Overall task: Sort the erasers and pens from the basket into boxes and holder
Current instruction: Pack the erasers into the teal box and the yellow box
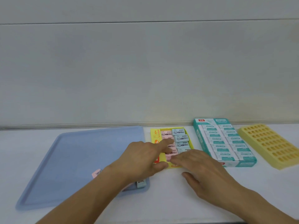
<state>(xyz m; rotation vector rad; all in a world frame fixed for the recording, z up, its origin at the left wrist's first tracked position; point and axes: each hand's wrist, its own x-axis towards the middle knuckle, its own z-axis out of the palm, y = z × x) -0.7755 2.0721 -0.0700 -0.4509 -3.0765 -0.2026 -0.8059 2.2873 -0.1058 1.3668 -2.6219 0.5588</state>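
Both hands at the yellow box, erasers nearly sorted.

We note the yellow box on the white worktop, filled with pink erasers in its left column and blue erasers in its right. Our left hand lies flat, fingers straight, forefinger touching the pink row; our right hand rests spread and relaxed over the box's near end, gripping nothing. The blue tray to the left holds a pink eraser and a blue eraser. Rightward: a full teal box, then the yellow holder.
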